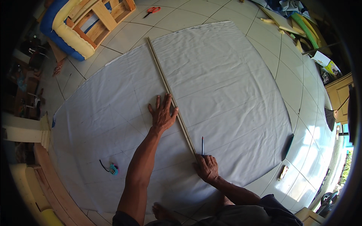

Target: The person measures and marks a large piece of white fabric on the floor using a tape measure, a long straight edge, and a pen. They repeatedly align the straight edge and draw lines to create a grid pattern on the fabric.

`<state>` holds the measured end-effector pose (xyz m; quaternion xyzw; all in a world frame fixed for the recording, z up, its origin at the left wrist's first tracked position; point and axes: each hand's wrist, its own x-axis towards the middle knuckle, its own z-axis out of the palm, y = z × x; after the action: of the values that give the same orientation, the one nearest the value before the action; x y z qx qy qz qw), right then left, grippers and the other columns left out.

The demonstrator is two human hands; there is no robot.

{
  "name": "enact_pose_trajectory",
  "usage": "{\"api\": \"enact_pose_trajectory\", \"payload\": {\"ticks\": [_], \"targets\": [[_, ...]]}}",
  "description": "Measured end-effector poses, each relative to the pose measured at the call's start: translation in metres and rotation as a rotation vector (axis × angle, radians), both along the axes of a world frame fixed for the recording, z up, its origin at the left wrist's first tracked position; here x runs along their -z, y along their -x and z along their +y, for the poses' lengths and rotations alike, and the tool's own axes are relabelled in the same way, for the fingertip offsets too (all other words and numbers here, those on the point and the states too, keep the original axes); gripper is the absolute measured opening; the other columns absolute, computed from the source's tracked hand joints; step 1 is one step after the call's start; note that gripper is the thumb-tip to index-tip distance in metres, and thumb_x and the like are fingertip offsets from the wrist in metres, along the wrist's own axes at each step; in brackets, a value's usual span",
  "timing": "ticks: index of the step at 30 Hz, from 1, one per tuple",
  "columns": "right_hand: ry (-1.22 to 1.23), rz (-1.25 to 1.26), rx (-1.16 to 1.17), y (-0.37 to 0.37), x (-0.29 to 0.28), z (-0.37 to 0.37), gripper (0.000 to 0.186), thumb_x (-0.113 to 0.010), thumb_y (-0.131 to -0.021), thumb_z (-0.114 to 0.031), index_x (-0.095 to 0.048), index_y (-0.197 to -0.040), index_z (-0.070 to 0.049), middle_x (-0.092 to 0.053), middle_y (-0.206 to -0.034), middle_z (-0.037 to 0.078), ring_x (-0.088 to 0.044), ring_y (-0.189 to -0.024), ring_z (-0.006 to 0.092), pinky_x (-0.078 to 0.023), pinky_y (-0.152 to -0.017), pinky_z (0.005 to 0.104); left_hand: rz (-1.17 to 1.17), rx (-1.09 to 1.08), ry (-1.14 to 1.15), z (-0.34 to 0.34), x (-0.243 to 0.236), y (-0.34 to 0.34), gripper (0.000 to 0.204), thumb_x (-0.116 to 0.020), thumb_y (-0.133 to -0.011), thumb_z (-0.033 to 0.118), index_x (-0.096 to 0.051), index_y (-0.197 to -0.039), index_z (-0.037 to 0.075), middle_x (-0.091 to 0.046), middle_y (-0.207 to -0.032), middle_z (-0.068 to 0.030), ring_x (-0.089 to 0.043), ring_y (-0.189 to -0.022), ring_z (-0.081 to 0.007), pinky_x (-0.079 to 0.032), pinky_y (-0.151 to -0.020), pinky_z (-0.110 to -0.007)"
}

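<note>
A large sheet of grey fabric (222, 113) lies spread over the floor, marked with faint pencil lines and lightly wrinkled. Across it runs a long, thin straight strip (160, 71), slanting from the far edge toward me. My left hand (164, 115) presses on the strip's middle with its fingers spread. At the strip's near end, my right hand (207, 168) is closed around a dark pencil (202, 145), whose reddish end points away from me. A small turquoise and pink tape measure (114, 168) rests on the fabric left of my left forearm, its dark tape end sticking out.
Orange-handled scissors (152, 10) lie on the tiles beyond the fabric. A wooden furniture frame with yellow foam and blue covering (75, 32) stands at the far left. Foam offcuts (307, 30) are piled far right. My bare foot (163, 211) is at the near edge.
</note>
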<state>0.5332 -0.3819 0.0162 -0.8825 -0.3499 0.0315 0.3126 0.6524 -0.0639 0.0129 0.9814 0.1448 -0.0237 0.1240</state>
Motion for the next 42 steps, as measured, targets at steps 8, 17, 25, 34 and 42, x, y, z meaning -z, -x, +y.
{"api": "enact_pose_trajectory", "payload": {"ticks": [8,17,25,34,42], "targets": [[-0.003,-0.002,-0.012,-0.005,-0.003,0.001,0.055,-0.077,-0.087,-0.025,-0.055,-0.135,-0.009,-0.061,-0.104,0.012,-0.061,-0.094,0.033,-0.049,-0.082,0.0477,0.008,0.001,-0.03,-0.001,0.003,0.0,0.074,-0.042,-0.106,0.056,-0.021,-0.166,0.019,-0.025,-0.172,-0.0064,-0.019,-0.158,-0.0368,-0.009,-0.116,-0.078],[-0.08,0.087,-0.032,-0.023,-0.018,0.003,0.05,-0.074,-0.089,-0.018,-0.058,-0.135,-0.008,-0.063,-0.095,0.013,-0.065,-0.085,0.0336,-0.053,-0.072,0.0468,0.233,0.022,0.031,0.003,-0.033,-0.016,0.086,-0.054,-0.099,0.061,-0.021,-0.166,0.016,-0.014,-0.175,-0.0036,-0.017,-0.158,-0.0375,-0.021,-0.114,-0.08],[-0.288,0.016,0.021,-0.196,-0.033,0.112,0.035,-0.068,-0.095,-0.017,-0.058,-0.127,-0.008,-0.07,-0.073,0.015,-0.07,-0.06,0.0356,-0.055,-0.053,0.0446,0.502,0.06,0.086,0.0,-0.072,-0.028,0.134,-0.08,-0.072,0.073,-0.01,-0.166,0.009,-0.001,-0.175,-0.009,-0.007,-0.16,-0.0405,-0.027,-0.111,-0.084],[-0.238,0.194,0.141,-0.421,-0.009,0.368,0.032,-0.06,-0.1,-0.035,-0.073,-0.118,-0.012,-0.073,-0.071,0.006,-0.071,-0.058,0.0189,-0.057,-0.061,0.035,0.466,0.042,0.127,0.0,-0.072,-0.027,0.133,-0.086,-0.071,0.063,-0.01,-0.166,0.01,-0.001,-0.176,-0.0041,-0.007,-0.16,-0.037,-0.025,-0.11,-0.086],[0.024,-0.003,0.133,-0.491,-0.007,0.444,0.035,-0.06,-0.094,-0.044,-0.078,-0.11,-0.018,-0.075,-0.104,0.02,-0.073,-0.096,0.0362,-0.058,-0.089,0.0471,0.548,0.064,0.118,-0.002,-0.075,-0.024,0.128,-0.076,-0.077,0.07,-0.006,-0.167,0.012,0.002,-0.176,-0.0031,-0.005,-0.161,-0.0348,-0.026,-0.111,-0.084]]}}
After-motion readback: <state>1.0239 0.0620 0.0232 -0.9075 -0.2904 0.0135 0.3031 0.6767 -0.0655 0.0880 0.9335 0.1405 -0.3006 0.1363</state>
